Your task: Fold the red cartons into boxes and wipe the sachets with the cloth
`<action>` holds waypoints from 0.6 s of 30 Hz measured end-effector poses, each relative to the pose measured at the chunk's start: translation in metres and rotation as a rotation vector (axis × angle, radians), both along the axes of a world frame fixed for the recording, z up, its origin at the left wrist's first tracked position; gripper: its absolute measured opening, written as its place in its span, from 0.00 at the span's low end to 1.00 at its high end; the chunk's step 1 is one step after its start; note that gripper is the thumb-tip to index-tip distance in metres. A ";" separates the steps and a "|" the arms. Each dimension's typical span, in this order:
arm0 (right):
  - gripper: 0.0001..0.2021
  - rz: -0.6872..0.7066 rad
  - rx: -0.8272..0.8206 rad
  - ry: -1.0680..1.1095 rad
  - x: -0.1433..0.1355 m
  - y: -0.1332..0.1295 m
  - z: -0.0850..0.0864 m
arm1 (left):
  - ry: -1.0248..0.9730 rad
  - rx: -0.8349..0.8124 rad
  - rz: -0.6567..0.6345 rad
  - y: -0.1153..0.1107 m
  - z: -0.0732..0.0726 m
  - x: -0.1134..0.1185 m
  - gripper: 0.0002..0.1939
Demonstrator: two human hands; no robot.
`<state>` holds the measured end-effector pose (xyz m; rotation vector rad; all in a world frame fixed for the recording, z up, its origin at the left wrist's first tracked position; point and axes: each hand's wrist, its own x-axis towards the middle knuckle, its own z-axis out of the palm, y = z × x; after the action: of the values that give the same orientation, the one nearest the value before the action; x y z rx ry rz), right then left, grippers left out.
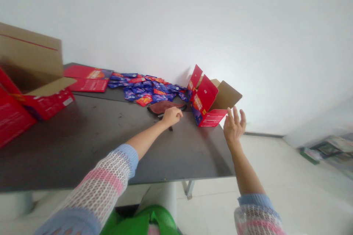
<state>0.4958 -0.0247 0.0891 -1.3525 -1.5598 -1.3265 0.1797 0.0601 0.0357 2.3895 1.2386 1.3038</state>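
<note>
My left hand [172, 116] is over the table with its fingers curled, in front of a brownish-pink, crescent-shaped cloth piece [162, 106] with a black edge, perhaps an eye mask. Whether the fingers grip it or something small is hidden. A little dark bit [170, 128] shows just below the hand. My right hand [234, 124] is raised off the table's right end, fingers spread and holding nothing. Close to its left stands a red and purple carton [210, 117], tilted in view, its flaps up. Behind the cloth piece lies a spread of blue and red sachets [146, 90].
A larger open red carton [52, 104] stands at the left of the dark table [116, 143]. Flattened red cardboard [89, 84] lies at the back. A white wall [165, 18] rises behind. Several items [328, 147] sit at the far right.
</note>
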 end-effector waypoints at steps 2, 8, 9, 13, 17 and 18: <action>0.20 0.063 0.042 0.010 -0.013 -0.014 0.006 | 0.111 0.094 -0.014 0.010 0.024 -0.032 0.16; 0.17 0.370 -0.007 -0.014 -0.061 -0.050 -0.002 | 0.306 0.106 0.339 0.040 0.088 -0.144 0.15; 0.17 0.399 -0.021 -0.013 -0.071 -0.055 -0.004 | 0.324 0.060 0.433 0.044 0.091 -0.165 0.15; 0.18 0.414 -0.068 0.046 -0.109 -0.066 -0.014 | 0.393 -0.172 0.762 0.057 0.077 -0.255 0.19; 0.15 0.324 -0.003 0.282 -0.138 -0.062 -0.028 | 0.409 -0.440 0.974 0.075 0.042 -0.327 0.31; 0.15 0.310 0.023 0.365 -0.144 -0.060 -0.031 | 0.443 -0.493 1.019 0.080 0.034 -0.339 0.36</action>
<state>0.3520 -0.0851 0.0578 -1.1998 -1.4246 -0.8533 -0.1590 0.1406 0.0696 1.7155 2.7117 0.4259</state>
